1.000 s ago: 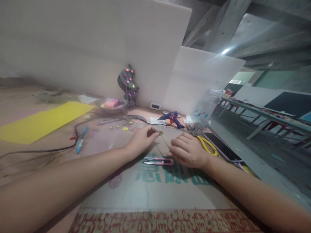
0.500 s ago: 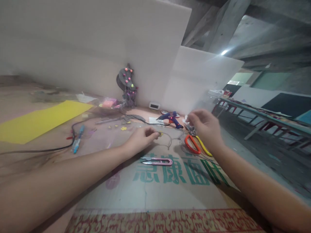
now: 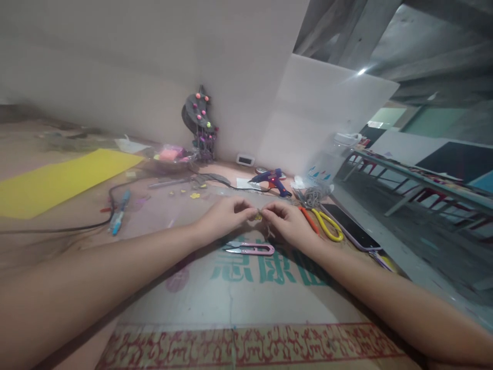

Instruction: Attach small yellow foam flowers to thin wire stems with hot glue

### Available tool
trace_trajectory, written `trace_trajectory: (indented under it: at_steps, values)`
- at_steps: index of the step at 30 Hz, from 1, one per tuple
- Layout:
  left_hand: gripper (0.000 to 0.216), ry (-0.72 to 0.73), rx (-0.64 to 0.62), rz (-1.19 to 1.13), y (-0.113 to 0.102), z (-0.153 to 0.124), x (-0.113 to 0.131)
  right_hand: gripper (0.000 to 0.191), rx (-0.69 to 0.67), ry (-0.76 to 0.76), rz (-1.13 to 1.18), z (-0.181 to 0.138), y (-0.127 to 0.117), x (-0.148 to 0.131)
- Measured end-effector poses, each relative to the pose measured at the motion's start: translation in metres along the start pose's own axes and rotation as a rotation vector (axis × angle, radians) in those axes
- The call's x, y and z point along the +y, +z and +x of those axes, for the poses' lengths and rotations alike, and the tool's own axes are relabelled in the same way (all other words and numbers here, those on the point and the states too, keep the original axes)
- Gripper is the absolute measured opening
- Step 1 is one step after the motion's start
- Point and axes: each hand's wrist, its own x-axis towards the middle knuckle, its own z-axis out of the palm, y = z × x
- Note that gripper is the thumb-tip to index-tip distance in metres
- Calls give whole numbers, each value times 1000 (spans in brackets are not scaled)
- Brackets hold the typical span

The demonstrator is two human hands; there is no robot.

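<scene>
My left hand [image 3: 227, 218] is closed in a pinch on a small yellow flower piece [image 3: 258, 217], held just above the table. My right hand [image 3: 287, 222] meets it from the other side, thumb and fingertips pressed together. What those right fingertips hold is too small to tell. A short bit of thin grey cord [image 3: 268, 229] hangs below them. Pink thread snips [image 3: 265, 250] lie in front of both hands. Scissors with an orange and a yellow handle [image 3: 331, 226] lie beside my right hand, partly hidden by it.
A blue hot glue gun [image 3: 269, 177] lies behind the hands with its red light on. Grey cord [image 3: 314, 196] is heaped at right, near a phone [image 3: 352, 226]. Yellow sheet [image 3: 65, 180], blue pen [image 3: 121, 213] and black cable lie left. A grey moon-shaped ornament [image 3: 196, 115] stands behind.
My right hand has come left and down from beside the cord heap to my left hand's fingertips. The phone and the cord heap now show. My left hand keeps its pinch.
</scene>
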Motion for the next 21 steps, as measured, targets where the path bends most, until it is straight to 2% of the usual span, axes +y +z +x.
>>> trace_trajectory:
  at_steps: [4, 8, 15, 21]
  values:
    - [31, 2, -17, -45, 1, 0, -1, 25, 31, 27, 118, -1, 4, 5]
    - [27, -48, -29, -45, 2, -1, 3, 27, 61, 17, 114, -1, 5, 6]
    - [22, -29, 39, 43, 2, 0, 5, 29, 16, 9, 205, 0, 5, 6]
    - [22, -9, 73, 98, 2, 1, 2, 19, -40, 52, 22, -1, 4, -2]
